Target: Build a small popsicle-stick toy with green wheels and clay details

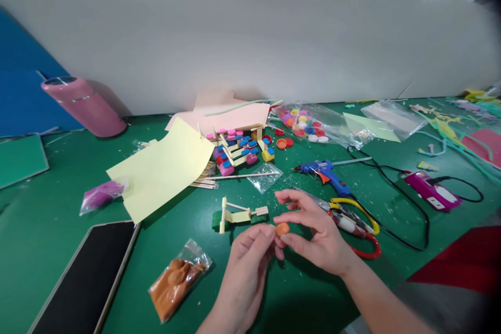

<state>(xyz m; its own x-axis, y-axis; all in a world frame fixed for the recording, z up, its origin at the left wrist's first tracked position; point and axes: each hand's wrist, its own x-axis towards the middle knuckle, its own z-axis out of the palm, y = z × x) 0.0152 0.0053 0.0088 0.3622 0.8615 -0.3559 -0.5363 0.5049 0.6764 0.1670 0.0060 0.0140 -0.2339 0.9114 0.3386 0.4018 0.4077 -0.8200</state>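
Note:
A small lump of orange modelling clay [282,228] is between my two hands above the green table. My left hand [250,255] pinches its left side with thumb and forefinger. The thumb and forefinger of my right hand [313,227] close on it from the right, its other fingers stretched out. Just behind them stands a small scooter-like model [238,216] made of sticks, pale yellow card and green wheels. To the left of my left hand lies a clear bag of orange clay [178,279].
Several finished models [238,151] and a bag of coloured caps [305,122] lie at the back. A blue glue gun [326,172], scissors [370,250] and a purple power strip [430,190] are right. Yellow paper [164,167], a tablet [86,282] and a pink bottle [88,107] are left.

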